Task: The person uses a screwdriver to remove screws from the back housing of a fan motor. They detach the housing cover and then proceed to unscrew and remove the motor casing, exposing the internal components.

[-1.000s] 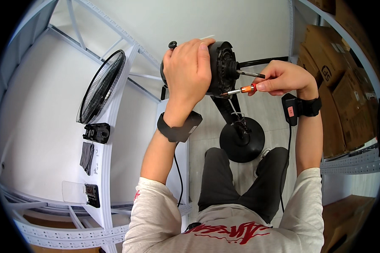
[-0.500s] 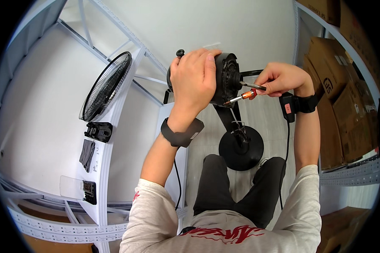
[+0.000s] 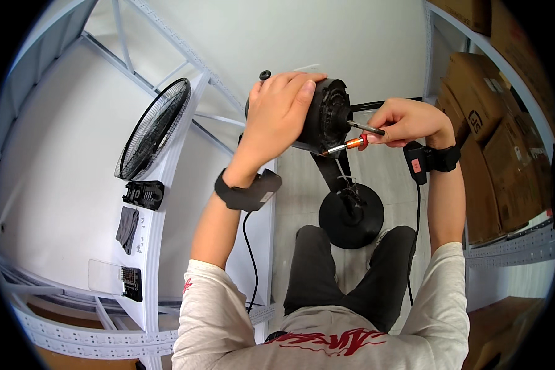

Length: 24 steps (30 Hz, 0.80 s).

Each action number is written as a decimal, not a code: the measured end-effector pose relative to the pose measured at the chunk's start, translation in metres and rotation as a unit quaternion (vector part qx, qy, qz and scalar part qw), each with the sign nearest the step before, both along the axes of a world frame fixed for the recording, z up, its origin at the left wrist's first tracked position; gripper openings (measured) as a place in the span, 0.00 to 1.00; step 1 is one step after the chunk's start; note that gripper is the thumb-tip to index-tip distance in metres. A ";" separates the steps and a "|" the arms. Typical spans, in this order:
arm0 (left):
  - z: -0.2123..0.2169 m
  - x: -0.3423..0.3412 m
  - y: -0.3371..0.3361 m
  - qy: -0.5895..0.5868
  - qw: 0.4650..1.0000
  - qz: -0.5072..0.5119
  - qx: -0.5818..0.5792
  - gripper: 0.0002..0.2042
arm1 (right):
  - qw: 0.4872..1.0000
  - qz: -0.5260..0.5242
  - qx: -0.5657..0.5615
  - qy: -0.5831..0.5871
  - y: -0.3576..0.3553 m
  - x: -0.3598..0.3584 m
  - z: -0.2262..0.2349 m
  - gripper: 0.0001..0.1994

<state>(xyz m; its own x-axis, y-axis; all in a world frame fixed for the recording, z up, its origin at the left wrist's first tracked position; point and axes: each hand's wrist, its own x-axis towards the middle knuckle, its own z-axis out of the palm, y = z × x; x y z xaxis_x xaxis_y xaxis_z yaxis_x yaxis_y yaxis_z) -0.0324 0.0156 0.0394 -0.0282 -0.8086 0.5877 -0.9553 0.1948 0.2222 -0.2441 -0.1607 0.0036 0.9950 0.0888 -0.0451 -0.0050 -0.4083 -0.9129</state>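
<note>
Fan motor (image 3: 327,117) on its stand, held up over the round base (image 3: 351,216) — screwdriver (image 3: 346,145) tip at the housing's lower edge

Left hand (image 3: 280,114) grips the motor from the rear, fingers wrapped over the top; right hand (image 3: 404,120) pinches the screwdriver's orange handle, the motor shaft (image 3: 365,128) just above it. Judgement: keep the left grip firm so the head cannot swivel, hold the tool in line with the screw, press while turning — a slip could mar the housing. Fan grille (image 3: 151,129) and black parts lie on the white table (image 3: 61,185) to the left, well apart
</note>
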 end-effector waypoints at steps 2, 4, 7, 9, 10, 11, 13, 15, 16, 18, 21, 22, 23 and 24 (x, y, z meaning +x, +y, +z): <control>0.003 0.009 0.002 -0.011 0.998 -0.043 0.049 0.19 | 1.000 -0.004 0.020 -0.019 -0.001 -0.007 -0.009 0.15; 0.019 0.019 0.014 -0.033 0.988 -0.091 0.119 0.23 | 0.998 -0.013 0.048 -0.028 -0.001 -0.012 -0.022 0.15; 0.034 0.032 0.025 -0.022 0.969 -0.134 0.208 0.40 | 0.994 -0.052 0.092 -0.031 0.009 -0.024 -0.048 0.15; 0.037 0.037 0.025 -0.026 0.962 -0.143 0.230 0.51 | 0.987 -0.078 0.121 -0.073 0.021 -0.028 -0.065 0.14; 0.037 0.037 0.024 -0.028 0.961 -0.147 0.231 0.51 | 0.982 -0.091 0.136 -0.094 0.028 -0.030 -0.073 0.14; 0.037 0.037 0.024 -0.031 0.960 -0.149 0.233 0.52 | 0.978 -0.115 0.142 -0.103 0.035 -0.030 -0.081 0.15; 0.039 0.038 0.023 -0.039 0.960 -0.156 0.230 0.52 | 0.963 -0.172 0.155 -0.140 0.059 -0.027 -0.084 0.14; 0.039 0.036 0.021 -0.048 0.959 -0.167 0.223 0.52 | 0.943 -0.229 0.167 -0.176 0.084 -0.026 -0.085 0.14; 0.039 0.035 0.020 -0.046 0.960 -0.171 0.218 0.51 | 0.934 -0.260 0.161 -0.185 0.095 -0.027 -0.085 0.13; 0.038 0.032 0.019 -0.042 0.960 -0.181 0.207 0.49 | 0.913 -0.323 0.148 -0.203 0.119 -0.031 -0.083 0.13; 0.033 0.030 0.021 -0.040 0.968 -0.170 0.180 0.48 | 0.891 -0.395 0.062 -0.216 0.145 -0.032 -0.083 0.11; 0.032 0.029 0.021 -0.045 0.970 -0.165 0.176 0.48 | 0.880 -0.414 0.041 -0.228 0.154 -0.031 -0.084 0.11; 0.030 0.028 0.020 -0.047 0.971 -0.162 0.170 0.48 | 0.861 -0.434 0.006 -0.264 0.162 -0.030 -0.085 0.11; 0.028 0.026 0.019 -0.050 0.972 -0.160 0.164 0.48 | 0.854 -0.446 -0.003 -0.268 0.167 -0.028 -0.086 0.11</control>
<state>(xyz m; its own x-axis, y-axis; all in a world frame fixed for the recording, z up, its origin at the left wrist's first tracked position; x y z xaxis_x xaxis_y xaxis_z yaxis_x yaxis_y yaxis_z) -0.0063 0.0341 0.0679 -0.3519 -0.8926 0.2817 -0.8778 0.4192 0.2318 -0.2719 0.0067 -0.0824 0.5452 -0.7134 0.4403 0.1023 -0.4646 -0.8796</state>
